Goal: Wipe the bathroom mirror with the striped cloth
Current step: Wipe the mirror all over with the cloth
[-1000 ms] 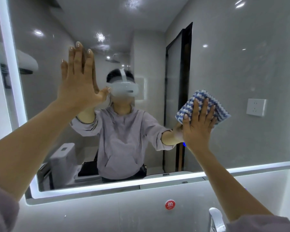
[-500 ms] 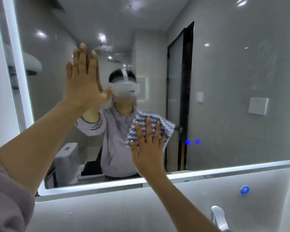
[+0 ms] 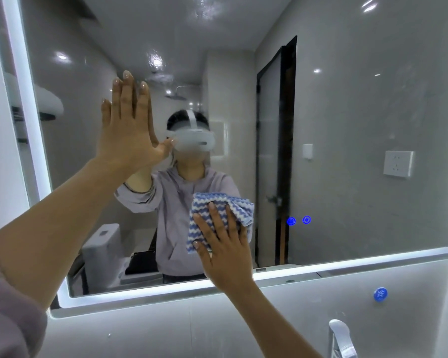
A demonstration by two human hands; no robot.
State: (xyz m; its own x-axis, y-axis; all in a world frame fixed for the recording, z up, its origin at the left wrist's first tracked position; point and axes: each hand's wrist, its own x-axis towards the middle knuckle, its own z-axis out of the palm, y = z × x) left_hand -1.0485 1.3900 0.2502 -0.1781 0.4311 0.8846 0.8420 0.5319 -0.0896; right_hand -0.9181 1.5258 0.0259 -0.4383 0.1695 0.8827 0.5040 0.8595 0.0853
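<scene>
Striped cloth (image 3: 232, 205): blue and white wavy bands, fluffy, folded thick, right corner rumpled. Flat against mirror (image 3: 360, 112), low on the glass, close above bottom edge, about midway along it. Lower part of cloth hidden under right hand (image 3: 225, 250); mirror's top and right edge cut off by frame; tap (image 3: 340, 337) only partly in view. Cloth between right palm and glass, sticking out above and left of fingers. Right hand spread, fingers straight, pressing cloth, not clutching. Left hand (image 3: 126, 130) flat and released on glass toward left edge, fingers up, holding nothing.
</scene>
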